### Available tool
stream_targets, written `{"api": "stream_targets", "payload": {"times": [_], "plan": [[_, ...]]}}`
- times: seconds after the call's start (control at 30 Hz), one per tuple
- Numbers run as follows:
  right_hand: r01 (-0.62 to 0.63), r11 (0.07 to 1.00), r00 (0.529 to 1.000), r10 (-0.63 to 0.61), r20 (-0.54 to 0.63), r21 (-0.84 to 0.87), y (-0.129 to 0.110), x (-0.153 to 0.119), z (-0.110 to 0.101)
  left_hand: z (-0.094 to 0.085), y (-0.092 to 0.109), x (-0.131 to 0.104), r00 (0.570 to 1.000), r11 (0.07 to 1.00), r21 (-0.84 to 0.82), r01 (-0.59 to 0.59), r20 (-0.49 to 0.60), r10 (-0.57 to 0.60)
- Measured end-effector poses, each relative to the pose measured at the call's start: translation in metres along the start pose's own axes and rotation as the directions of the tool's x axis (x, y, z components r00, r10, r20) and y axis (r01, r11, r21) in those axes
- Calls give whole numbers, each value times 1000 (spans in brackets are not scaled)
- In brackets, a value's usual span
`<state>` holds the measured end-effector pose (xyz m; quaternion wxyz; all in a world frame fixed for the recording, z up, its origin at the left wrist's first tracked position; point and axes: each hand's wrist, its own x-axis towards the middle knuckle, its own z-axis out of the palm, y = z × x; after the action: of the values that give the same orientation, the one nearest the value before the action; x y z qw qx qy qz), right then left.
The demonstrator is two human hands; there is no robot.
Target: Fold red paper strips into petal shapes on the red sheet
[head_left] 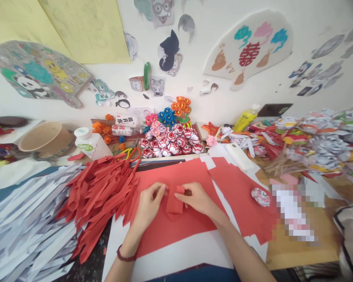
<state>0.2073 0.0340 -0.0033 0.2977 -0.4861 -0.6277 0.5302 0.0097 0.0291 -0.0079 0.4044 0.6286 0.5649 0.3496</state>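
Right grip [195,197] was in a narrow pinch, thumb and fingers on the far right part of the folded red paper [174,205]. Left grip [151,203] sat just across from it, thumb and forefinger nearly together; couldn't tell whether anything thin was between those tips. The paper lay between my two grips, immediately left of the right one and just right of the left one, resting on the big red sheet [194,231]. Key geometry: its long axis ran roughly away from me, far end leaning a bit right, into the right pinch. A narrower folded part was at that far end, by the right fingertips; the near end came to a blunt point, clear of both grips. So right was the nearer hand and in contact; left was close by, contact with the paper not confirmed. Under the red sheet, nearer me than both grips, was a white sheet [206,248]. Left of the left grip: a heap of red strips [100,192], then white strips [35,223] farther out. Beyond both grips: red-and-white paper flowers [167,145], with a white bottle [92,145] off to their left. Right of the right grip: a second red sheet [238,192] with a rosette [260,197] on it, then wooden desk [300,254].
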Motion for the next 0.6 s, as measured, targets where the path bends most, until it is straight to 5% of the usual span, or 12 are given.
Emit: {"api": "stream_targets", "payload": {"times": [0.43, 0.6], "plan": [[-77, 956, 924, -38, -381, -283, 12, 11, 9, 19, 1, -2, 986, 909, 414, -56, -120, 115], [-135, 875, 906, -81, -415, -465, 11, 15, 14, 27, 3, 2, 983, 816, 578, -3, -147, 108]]}}
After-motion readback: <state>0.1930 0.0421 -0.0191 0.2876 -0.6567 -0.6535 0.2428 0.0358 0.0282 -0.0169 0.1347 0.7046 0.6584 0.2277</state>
